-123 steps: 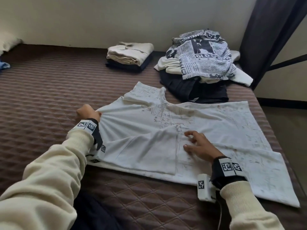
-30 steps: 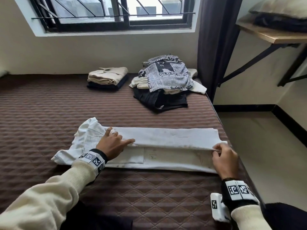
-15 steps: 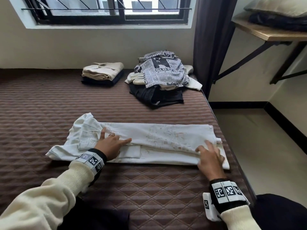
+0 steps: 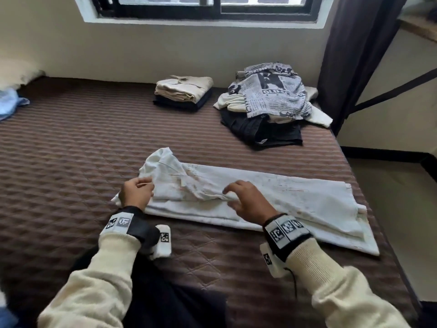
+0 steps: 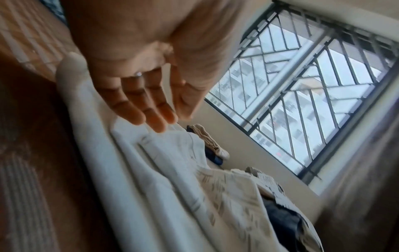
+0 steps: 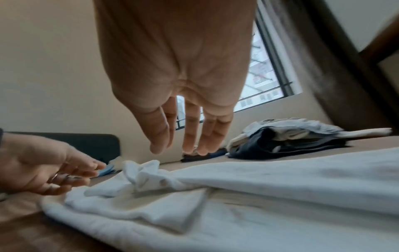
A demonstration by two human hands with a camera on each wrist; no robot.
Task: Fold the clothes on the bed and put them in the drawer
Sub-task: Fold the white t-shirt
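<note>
White shirt (image 4: 255, 200): folded to a long strip, lying across the near part of the bed (image 4: 71, 150). Left hand (image 4: 137, 194): at the strip's bunched collar end, fingers (image 5: 138, 109) straight, holding nothing. Right hand (image 4: 248, 202): palm down over the strip's middle, fingers (image 6: 190, 133) extended, loosely spread, gripping nothing.

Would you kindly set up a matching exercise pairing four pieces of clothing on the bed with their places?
Things:
1. white shirt
2. beige folded stack
3. newspaper-print shirt
4. black garment

Places:
A. on top of the unfolded heap
B. at the bottom of the unfolded heap
C. nearest, under both hands
D. by the wall, left of the heap

Pairs: 1-C, 2-D, 3-A, 4-B
</note>
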